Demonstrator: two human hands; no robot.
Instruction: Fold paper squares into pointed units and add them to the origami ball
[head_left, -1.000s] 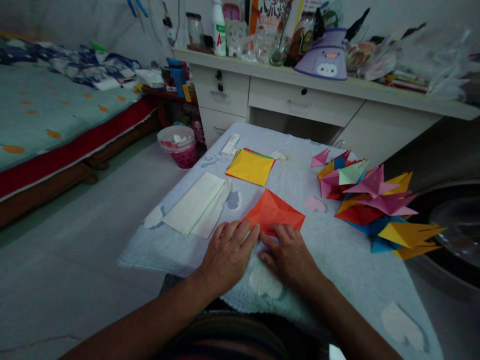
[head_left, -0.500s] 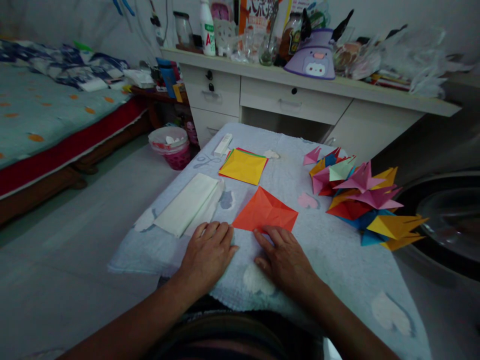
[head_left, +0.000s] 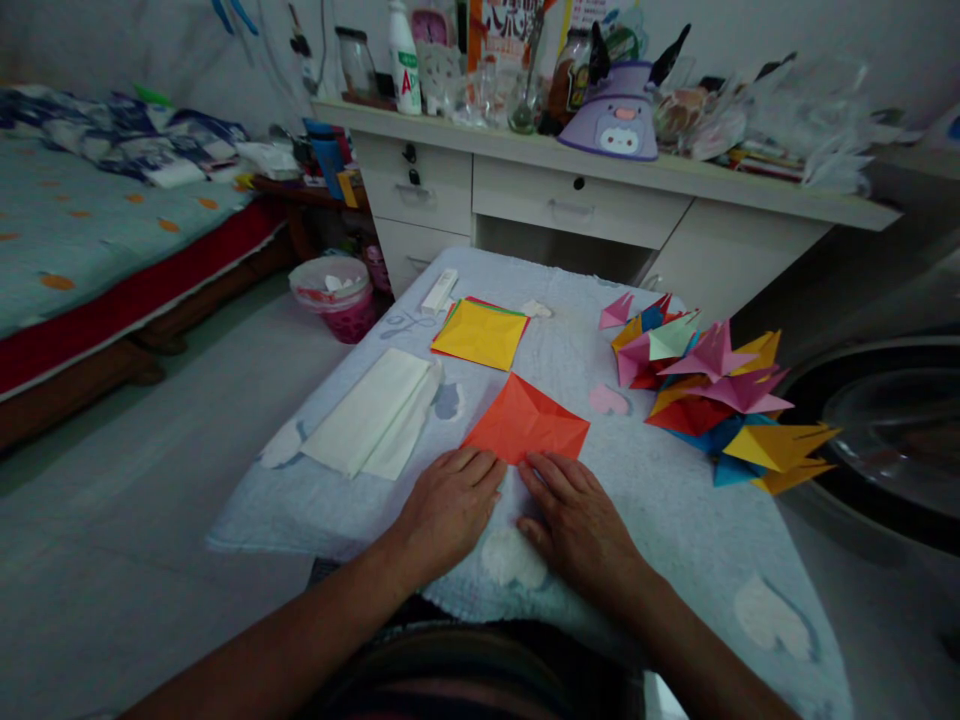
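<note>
A creased orange-red sheet of origami paper (head_left: 529, 415) lies on the cloth-covered table, one corner pointing away from me. My left hand (head_left: 454, 505) rests palm down, its fingertips at the sheet's near left edge. Beside it, my right hand (head_left: 570, 510) lies with its fingers stretched over the near right edge. Both hands are open and press down rather than grip. The thumb of my left hand is partly hidden. Farther back is a stack of square coloured paper (head_left: 480, 333) with yellow on top.
Several folded paper cranes (head_left: 712, 390) are grouped at the right of the table (head_left: 660, 560). Folded white tissue (head_left: 375, 410) lies to the left, and a small white box (head_left: 440, 291) near the far left edge. Behind stands a cluttered white desk (head_left: 405, 205); a pink bin (head_left: 349, 315) is on the floor.
My left hand has moved right, from beside the sheet's left corner onto its near edge. My right hand has shifted only slightly. The whole view has drifted a little.
</note>
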